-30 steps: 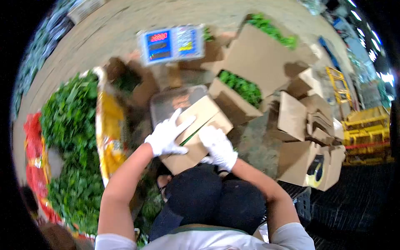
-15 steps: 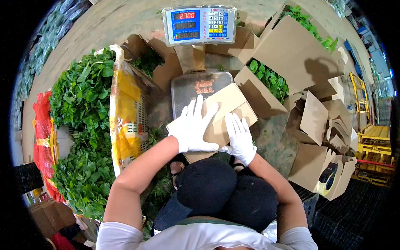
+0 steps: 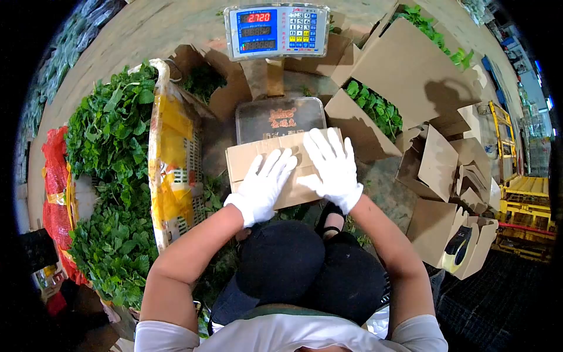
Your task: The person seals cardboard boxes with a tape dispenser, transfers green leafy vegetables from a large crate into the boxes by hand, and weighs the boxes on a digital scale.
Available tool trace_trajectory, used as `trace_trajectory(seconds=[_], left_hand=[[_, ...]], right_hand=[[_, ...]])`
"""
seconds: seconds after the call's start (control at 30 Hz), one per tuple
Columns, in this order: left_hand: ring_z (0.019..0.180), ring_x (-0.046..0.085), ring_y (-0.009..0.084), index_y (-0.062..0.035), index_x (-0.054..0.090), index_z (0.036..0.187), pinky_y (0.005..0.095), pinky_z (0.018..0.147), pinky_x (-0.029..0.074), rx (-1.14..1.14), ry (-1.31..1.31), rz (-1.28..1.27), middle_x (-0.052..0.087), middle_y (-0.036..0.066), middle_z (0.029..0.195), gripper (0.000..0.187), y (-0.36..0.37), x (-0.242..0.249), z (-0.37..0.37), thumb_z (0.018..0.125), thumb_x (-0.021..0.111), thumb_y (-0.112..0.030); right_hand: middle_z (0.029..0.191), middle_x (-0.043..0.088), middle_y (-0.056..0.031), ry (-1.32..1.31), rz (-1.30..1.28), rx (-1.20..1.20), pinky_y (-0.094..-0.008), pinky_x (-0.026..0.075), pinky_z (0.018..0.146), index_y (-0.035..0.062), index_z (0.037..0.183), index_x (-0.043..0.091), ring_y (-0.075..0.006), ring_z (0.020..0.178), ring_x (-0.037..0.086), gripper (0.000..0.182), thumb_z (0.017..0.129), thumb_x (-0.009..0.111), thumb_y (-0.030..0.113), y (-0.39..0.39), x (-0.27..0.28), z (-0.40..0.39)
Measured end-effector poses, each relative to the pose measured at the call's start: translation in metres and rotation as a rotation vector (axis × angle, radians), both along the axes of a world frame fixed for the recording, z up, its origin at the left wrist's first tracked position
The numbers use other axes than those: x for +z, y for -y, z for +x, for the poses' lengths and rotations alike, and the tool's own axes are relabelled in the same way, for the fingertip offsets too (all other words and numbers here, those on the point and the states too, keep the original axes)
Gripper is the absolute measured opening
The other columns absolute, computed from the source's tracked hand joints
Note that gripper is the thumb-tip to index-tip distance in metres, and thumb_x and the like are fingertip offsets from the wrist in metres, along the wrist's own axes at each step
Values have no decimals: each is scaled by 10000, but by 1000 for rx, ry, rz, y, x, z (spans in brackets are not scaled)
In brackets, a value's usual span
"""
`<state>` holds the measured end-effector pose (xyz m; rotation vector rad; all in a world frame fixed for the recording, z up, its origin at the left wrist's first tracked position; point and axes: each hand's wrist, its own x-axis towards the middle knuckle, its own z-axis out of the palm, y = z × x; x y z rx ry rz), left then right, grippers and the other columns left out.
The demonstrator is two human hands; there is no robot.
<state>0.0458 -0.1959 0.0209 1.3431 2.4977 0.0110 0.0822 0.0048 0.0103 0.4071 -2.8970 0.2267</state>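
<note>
1. At the centre of my head view, a light-brown rectangular cardboard box [image 3: 301, 169] lies slightly turned, just above the knees of the person whose hands I follow.
2. The left hand [image 3: 263, 183], in a white cloth glove, lies palm down on the box toward seven o'clock, open, its fingers slightly apart.
3. The right hand [image 3: 334, 167], gloved likewise, presses flat toward three o'clock on the same box, open wide, with the thumb out to the side.
4. At twelve o'clock, partly covered by the box, I see a dark scale platform [image 3: 280, 111] with orange lettering; beyond it, a blue-and-white digital display [image 3: 277, 32] reads 2.720 in red.
5. At nine o'clock stands a white plastic basket [image 3: 157, 176] with yellow wrapping, heaped with green leafy stems [image 3: 111, 117].
6. At two o'clock, an open brown carton [image 3: 359, 126] holds more leaves.
</note>
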Motion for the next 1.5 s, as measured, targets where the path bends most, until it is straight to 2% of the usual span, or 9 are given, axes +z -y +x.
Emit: trace_trajectory(seconds=[0.17, 0.37, 0.5, 0.6, 0.7, 0.97, 1.17, 1.33, 1.5], left_hand=[[1340, 212, 255, -134, 157, 1416, 569, 1044, 109, 8, 89, -5, 220, 106, 1447, 1119, -3, 16, -8, 521, 770, -406], [1353, 186, 253, -107, 178, 1411, 554, 1059, 3, 2, -36, 188, 219, 101, 1453, 1218, 16, -24, -1, 407, 805, -395], [1354, 182, 257, -98, 187, 1407, 543, 1063, -3, -1, 0, 178, 218, 102, 1454, 1203, 22, -30, -10, 416, 810, -379], [1348, 200, 263, -101, 185, 1407, 550, 1060, 14, 6, 17, 140, 232, 101, 1449, 1191, 15, -27, -12, 437, 816, -384], [1332, 238, 273, -114, 193, 1406, 565, 1051, 53, 19, 51, 117, 264, 104, 1435, 1166, 15, -9, -12, 460, 819, -383], [1320, 267, 247, -137, 210, 1403, 582, 1045, 90, 12, 29, 245, 280, 78, 1429, 1079, 26, -21, -12, 538, 761, -472], [1335, 237, 243, -151, 190, 1409, 569, 1057, 40, 58, 122, 317, 253, 72, 1444, 1052, 32, -28, -13, 582, 738, -502], [1322, 269, 247, -166, 232, 1399, 555, 1063, 47, 49, 68, 417, 290, 81, 1427, 1023, 37, -42, -13, 574, 734, -504], [1315, 287, 234, -172, 259, 1388, 536, 1071, 58, 73, 53, 378, 315, 79, 1415, 1009, 35, -47, -12, 558, 744, -477]], right_hand=[[1308, 374, -254, 243, -247, -89, -486, 224, 1033, -18, 1293, 363, -391, 1225, 344, 713, 768, 557, 425, -17, -8, -11], [1257, 439, -215, 26, -371, -173, -464, 327, 973, 31, 1241, 421, -353, 1176, 421, 607, 782, 515, 418, -41, -23, 23], [659, 469, -135, -229, -256, -831, -429, 399, 563, 56, 698, 485, -317, 612, 487, 227, 682, 594, 255, -158, 24, 103], [845, 597, -172, -454, 654, -1260, -417, 465, 648, 11, 859, 554, -301, 723, 582, 481, 635, 684, 415, -271, 8, 237], [1073, 582, -227, 329, 25, -1974, -413, 455, 827, 4, 1045, 583, -322, 990, 576, 747, 622, 654, 616, -287, 36, 301], [930, 637, -156, 154, -225, -1697, -344, 465, 752, -75, 997, 586, -257, 807, 599, 547, 702, 722, 365, -323, 3, 368], [831, 626, -51, -160, -982, -1333, -272, 478, 660, -26, 895, 615, -146, 704, 577, 216, 744, 682, 112, -297, 52, 351], [1038, 573, -91, -143, -1570, -959, -388, 481, 791, 49, 1074, 539, -220, 910, 579, 349, 758, 567, 195, -192, 117, 254], [1141, 566, -108, 185, -1603, -446, -350, 394, 924, 2, 1179, 496, -216, 1047, 538, 453, 780, 531, 215, -144, 124, 151]])
